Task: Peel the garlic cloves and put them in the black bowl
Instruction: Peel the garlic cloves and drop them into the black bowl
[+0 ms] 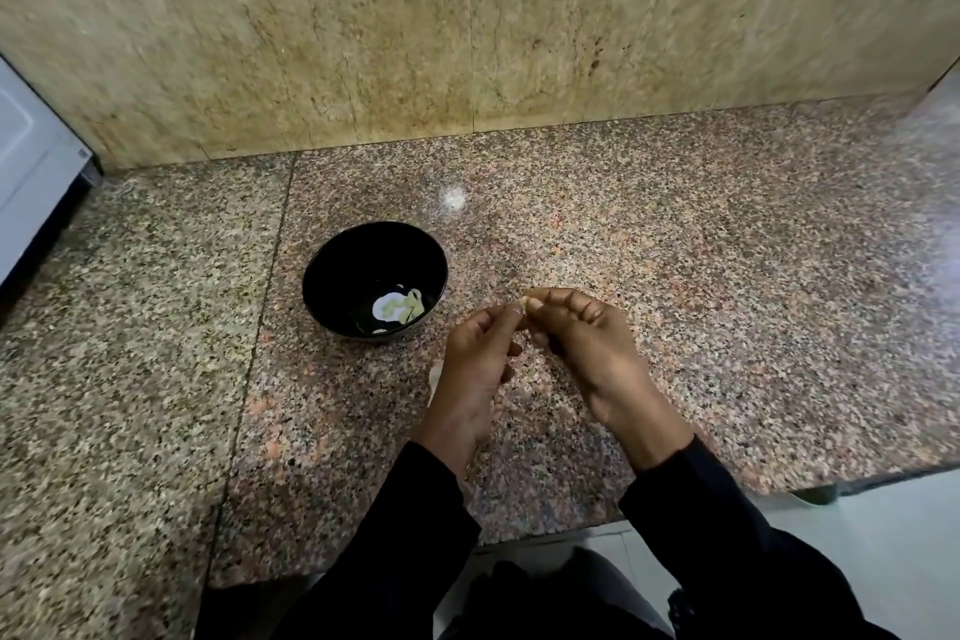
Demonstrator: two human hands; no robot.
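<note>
A round glossy black bowl [375, 280] stands on the speckled pink-and-grey granite table [675, 276], left of the person's hands. In its bottom lie a few pale yellowish peeled garlic cloves [402, 307], resting toward the near right side of the bowl's floor; a bright reflection beside them makes their exact number hard to tell.

Just right of the bowl and above the table, the two hands meet at their fingertips. The left hand [475, 369] has its thumb and forefinger curled and pinched on a small pale garlic clove [525, 305], and the right hand [587, 333] pinches the same clove from the other side, its remaining fingers curled beneath. Only a sliver of the clove shows between the fingertips, so whether skin remains on it cannot be told. The clove is held near the bowl's right rim but outside it.

Both forearms wear dark sleeves [727, 535]. A small pale scrap [435, 374] lies on the table beside the left hand. A beige marbled stone wall [311, 42] rises behind the table, and a white appliance [31, 172] stands at the far left edge.
</note>
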